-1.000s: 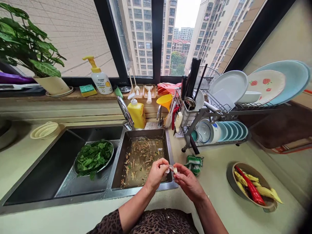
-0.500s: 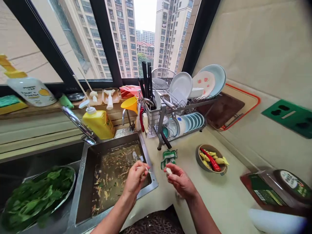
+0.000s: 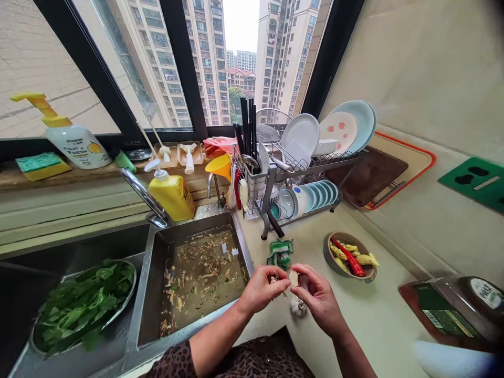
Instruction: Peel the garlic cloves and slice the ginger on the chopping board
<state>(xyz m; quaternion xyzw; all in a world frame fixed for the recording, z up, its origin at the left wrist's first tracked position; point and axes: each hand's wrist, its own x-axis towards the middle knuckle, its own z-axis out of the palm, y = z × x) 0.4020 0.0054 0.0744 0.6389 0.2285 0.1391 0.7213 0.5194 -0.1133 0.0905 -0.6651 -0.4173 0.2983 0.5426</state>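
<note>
My left hand (image 3: 260,288) and my right hand (image 3: 318,295) meet over the counter just right of the sink's small basin (image 3: 199,278). Both pinch a small pale garlic clove (image 3: 292,278) between their fingertips. A garlic bulb (image 3: 298,307) lies on the counter below my right hand. The basin holds murky water with peel scraps.
A metal bowl of green leaves (image 3: 81,304) sits in the left sink. A green scouring cloth (image 3: 280,253) and a bowl of red and yellow peppers (image 3: 350,257) lie on the counter. A dish rack (image 3: 299,173), a yellow soap bottle (image 3: 171,193) and a faucet (image 3: 144,194) stand behind. Jars (image 3: 452,310) sit at right.
My hands had parted, the right holding the clove; now they are together again on it, further right over the counter. The view turned right from the sink.
</note>
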